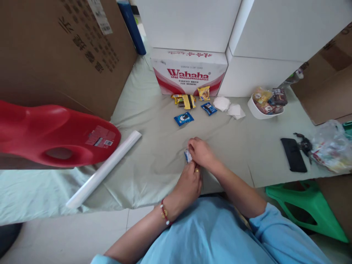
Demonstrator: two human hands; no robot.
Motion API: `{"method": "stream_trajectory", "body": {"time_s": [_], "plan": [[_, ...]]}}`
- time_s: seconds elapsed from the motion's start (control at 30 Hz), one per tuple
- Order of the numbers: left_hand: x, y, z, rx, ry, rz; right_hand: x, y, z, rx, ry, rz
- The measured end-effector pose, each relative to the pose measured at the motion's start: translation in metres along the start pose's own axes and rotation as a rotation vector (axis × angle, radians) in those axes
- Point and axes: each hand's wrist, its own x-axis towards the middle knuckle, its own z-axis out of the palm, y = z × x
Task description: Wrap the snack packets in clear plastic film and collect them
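Observation:
A small blue and white packet is between my hands near the front of the cloth-covered table. My right hand is closed on its upper right side, fingers curled. Just below, my left hand, with a gold ring, pinches at the packet's lower end. My fingers partly cover it. Beyond my hands lie two blue packets, one nearer and the other farther off. Behind them are a yellow packet with a black band, a yellow cookie packet and folded white tissues.
A Wahaba-style carton reading Wahaha stands at the back. To the right are a white tub of snacks, a black phone and a plastic bag. A white roll and red plastic item are left.

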Motion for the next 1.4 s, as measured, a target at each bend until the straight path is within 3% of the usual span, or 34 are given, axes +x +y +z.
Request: {"method": "stream_trajectory", "body": {"time_s": [0.13, 0.33, 0.43, 0.53, 0.6, 0.67, 0.73, 0.8, 0.9, 1.1, 1.17, 1.23, 1.3, 1.4], "plan": [[-0.031, -0.018, -0.022, -0.076, 0.068, 0.019, -0.021, -0.012, 0.013, -0.231, 0.045, -0.118], [-0.047, -0.059, -0.046, -0.149, 0.272, -0.204, -0.055, -0.004, 0.030, -0.325, 0.064, -0.281], [-0.042, -0.065, -0.052, -0.244, 0.343, -0.300, -0.060, 0.014, 0.023, -0.206, 0.133, -0.282], [-0.031, -0.059, -0.053, -0.448, 0.346, -0.426, -0.064, 0.032, 0.009, 0.161, 0.266, -0.218], [-0.020, -0.050, -0.051, -0.701, 0.314, -0.532, -0.069, 0.041, 0.002, 0.542, 0.285, -0.114], [-0.006, -0.041, -0.045, -1.021, 0.238, -0.618, -0.073, 0.045, 0.000, 0.897, 0.223, 0.019], [0.006, -0.034, -0.037, -1.275, 0.124, -0.671, -0.078, 0.047, 0.006, 1.110, 0.144, 0.123], [0.015, -0.031, -0.027, -1.352, 0.048, -0.703, -0.082, 0.048, 0.015, 1.173, 0.116, 0.179], [0.023, -0.028, -0.007, -1.262, 0.049, -0.707, -0.089, 0.053, 0.030, 1.139, 0.160, 0.249], [0.036, -0.017, 0.024, -1.055, -0.007, -0.582, -0.111, 0.068, 0.044, 0.977, 0.299, 0.274], [0.044, -0.017, 0.028, -1.051, -0.015, -0.531, -0.115, 0.080, 0.036, 0.939, 0.338, 0.288], [0.052, -0.024, 0.029, -1.037, 0.035, -0.505, -0.115, 0.104, 0.014, 0.907, 0.412, 0.317], [0.059, -0.036, 0.028, -0.971, 0.115, -0.513, -0.107, 0.140, -0.023, 0.847, 0.556, 0.351], [0.065, -0.053, 0.026, -0.917, 0.180, -0.533, -0.077, 0.208, -0.106, 0.715, 0.845, 0.379]]}}
